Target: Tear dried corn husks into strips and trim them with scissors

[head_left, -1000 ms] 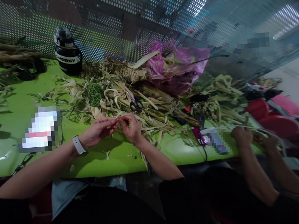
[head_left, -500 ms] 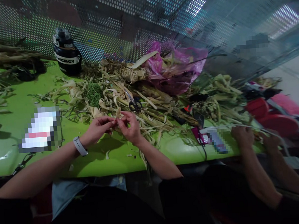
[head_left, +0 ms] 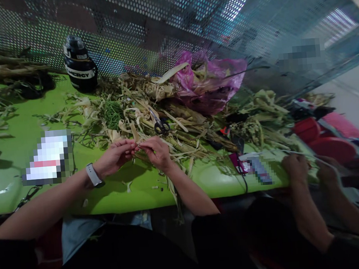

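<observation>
A pale strip of dried plant husk (head_left: 135, 132) stands up from between my fingertips. My left hand (head_left: 117, 156), with a light-banded watch (head_left: 94, 175) at its wrist, pinches the strip near its lower end. My right hand (head_left: 158, 153) meets it there, thumb and forefinger pressed together by the same end; the exact grip is too small to make out. Just beyond my hands spreads a heap of dried husks and strips (head_left: 171, 110). On it lie dark-handled scissors (head_left: 162, 126) and a bundle of thin green strands (head_left: 113, 115).
A dark bottle (head_left: 81, 69) stands by the perforated metal screen (head_left: 128, 35). A pink plastic bag (head_left: 216, 86) rests on the heap. One phone (head_left: 47, 157) lies left, another (head_left: 260, 170) right, on the green tabletop (head_left: 116, 199). A co-worker's hands (head_left: 295, 169) handle a pale strand.
The husk strip has shifted a little left and shows more of its length upright. My right hand has turned more palm-down. The co-worker's hands have moved slightly.
</observation>
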`<state>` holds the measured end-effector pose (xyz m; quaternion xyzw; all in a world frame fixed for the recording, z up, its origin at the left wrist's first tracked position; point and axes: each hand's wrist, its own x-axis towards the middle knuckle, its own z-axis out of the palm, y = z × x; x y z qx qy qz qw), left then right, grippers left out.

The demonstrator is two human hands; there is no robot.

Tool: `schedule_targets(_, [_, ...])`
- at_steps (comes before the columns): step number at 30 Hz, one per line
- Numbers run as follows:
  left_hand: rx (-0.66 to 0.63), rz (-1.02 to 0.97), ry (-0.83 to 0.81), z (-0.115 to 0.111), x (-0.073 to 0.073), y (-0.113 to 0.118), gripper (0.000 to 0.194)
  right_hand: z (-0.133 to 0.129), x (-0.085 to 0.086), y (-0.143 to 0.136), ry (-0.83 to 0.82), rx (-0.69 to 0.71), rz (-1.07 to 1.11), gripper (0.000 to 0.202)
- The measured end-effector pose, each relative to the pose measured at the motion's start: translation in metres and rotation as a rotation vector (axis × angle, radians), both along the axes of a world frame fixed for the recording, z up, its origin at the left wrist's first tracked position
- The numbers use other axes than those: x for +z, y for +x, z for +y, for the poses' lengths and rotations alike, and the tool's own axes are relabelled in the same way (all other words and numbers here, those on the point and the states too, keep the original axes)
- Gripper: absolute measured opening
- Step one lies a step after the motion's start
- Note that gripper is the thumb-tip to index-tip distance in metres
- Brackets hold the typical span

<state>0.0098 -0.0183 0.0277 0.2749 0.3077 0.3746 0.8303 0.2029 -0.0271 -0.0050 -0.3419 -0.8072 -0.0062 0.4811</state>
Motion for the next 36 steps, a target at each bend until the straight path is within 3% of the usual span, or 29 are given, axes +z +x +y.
schedule_targets(7, [-0.039, -0.013, -0.049, -0.002, -0.002, 0.003, 0.004, 0.001, -0.004, -0.004, 0.117, -0.05, -0.045, 0.009])
schedule_targets(11, [-0.038, 0.004, -0.016, -0.004, -0.005, 0.004, 0.001, -0.003, -0.002, -0.008, 0.012, -0.139, -0.036, 0.007])
schedule_targets(16, [-0.001, 0.068, 0.152, -0.006, -0.008, 0.003, 0.012, -0.008, -0.001, -0.012, -0.064, -0.178, -0.011, 0.007])
schedule_targets(22, [-0.021, 0.312, 0.447, -0.004, -0.003, 0.003, 0.009, -0.007, -0.005, -0.013, -0.196, -0.189, 0.046, 0.013])
schedule_targets(28, [0.085, 0.222, 0.252, 0.002, -0.008, 0.001, 0.01, -0.002, -0.001, -0.007, -0.129, -0.06, 0.068, 0.012])
schedule_targets(36, [0.032, 0.063, 0.079, 0.004, -0.007, -0.001, 0.011, 0.003, -0.008, -0.003, -0.061, -0.016, -0.009, 0.015])
